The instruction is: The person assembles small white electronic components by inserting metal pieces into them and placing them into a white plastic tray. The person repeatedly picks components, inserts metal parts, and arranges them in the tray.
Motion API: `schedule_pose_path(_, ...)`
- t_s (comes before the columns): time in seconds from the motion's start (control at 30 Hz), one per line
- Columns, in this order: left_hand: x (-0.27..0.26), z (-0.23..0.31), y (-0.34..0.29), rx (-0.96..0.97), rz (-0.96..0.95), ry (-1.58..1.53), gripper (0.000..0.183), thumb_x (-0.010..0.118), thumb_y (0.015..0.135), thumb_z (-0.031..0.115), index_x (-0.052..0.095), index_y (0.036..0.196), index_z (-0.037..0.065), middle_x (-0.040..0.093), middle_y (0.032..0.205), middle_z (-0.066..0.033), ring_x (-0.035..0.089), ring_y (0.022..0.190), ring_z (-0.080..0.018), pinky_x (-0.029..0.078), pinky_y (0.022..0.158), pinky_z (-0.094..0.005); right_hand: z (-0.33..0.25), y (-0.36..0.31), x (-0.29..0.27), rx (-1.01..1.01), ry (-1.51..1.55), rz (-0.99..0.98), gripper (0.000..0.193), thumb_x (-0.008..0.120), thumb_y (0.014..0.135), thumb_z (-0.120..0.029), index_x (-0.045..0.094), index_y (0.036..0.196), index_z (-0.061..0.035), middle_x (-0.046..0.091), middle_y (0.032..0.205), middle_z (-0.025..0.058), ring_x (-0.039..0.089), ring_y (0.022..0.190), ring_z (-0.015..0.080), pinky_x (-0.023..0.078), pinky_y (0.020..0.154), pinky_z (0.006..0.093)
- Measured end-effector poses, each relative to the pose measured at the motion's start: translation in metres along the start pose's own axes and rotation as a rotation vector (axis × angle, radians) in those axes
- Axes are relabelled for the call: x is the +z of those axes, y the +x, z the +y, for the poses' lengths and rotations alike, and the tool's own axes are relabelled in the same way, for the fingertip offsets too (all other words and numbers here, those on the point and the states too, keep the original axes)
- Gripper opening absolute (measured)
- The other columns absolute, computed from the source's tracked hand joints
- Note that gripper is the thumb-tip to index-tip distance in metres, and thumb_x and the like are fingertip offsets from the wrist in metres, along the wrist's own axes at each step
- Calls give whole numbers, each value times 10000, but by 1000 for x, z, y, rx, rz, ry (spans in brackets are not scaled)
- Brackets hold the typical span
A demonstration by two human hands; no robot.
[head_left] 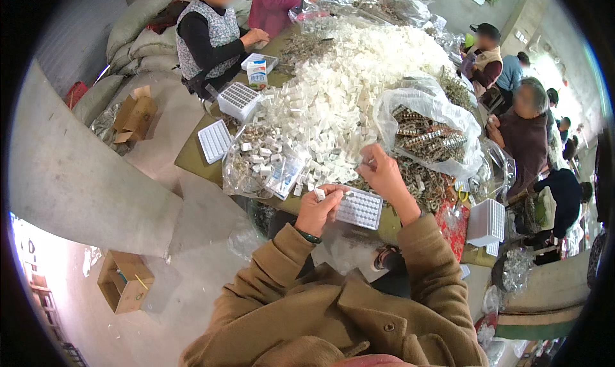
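While the left hand [320,210] grasps a small white block [319,193] beside the tray [376,224], I cannot tell whether the right hand [383,175] holds anything; block appears light, stiff, best side-pinched.

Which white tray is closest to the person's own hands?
The middle tray, beside the left hand and just below the right hand in the picture. Others, like the left tray and right-side stack, sit farther away.

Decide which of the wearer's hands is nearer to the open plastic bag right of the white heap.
Right. The right hand is close to the near left edge of the plastic bag; the left hand is farther off, leftward and lower, holding a small white piece.
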State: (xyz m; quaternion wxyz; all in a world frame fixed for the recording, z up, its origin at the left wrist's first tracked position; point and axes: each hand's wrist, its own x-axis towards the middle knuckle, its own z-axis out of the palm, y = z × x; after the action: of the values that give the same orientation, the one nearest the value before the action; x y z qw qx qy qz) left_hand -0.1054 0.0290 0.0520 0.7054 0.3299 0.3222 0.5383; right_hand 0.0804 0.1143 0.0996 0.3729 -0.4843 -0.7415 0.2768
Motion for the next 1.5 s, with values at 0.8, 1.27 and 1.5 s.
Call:
schedule_pose_path(0.8,10,-8,-15,-342,-66,219,170,619,920,189,622,910,20,553,643,8,456,481,-44,325,412,-186,-43,-83,-30,-323,-127,-256,226,628,793,12,647,1016,-26,629,924,145,630,824,357,520,707,408)
schedule_pose_path(1.27,38,-26,-32,-83,137,9,123,690,867,130,632,941,50,556,656,21,470,521,-49,344,452,-204,-36,-109,-13,200,108,20,161,707,815,-31,644,959,6,638,779,75,604,643,124,474,572,281)
schedule_pose_path(1.5,51,-33,-39,150,164,289,86,639,896,106,649,934,29,602,704,20,521,609,-28,411,519,-207,-18,-125,19,465,989,99,59,645,886,-31,596,892,-64,607,788,-11,530,628,58,429,570,208)
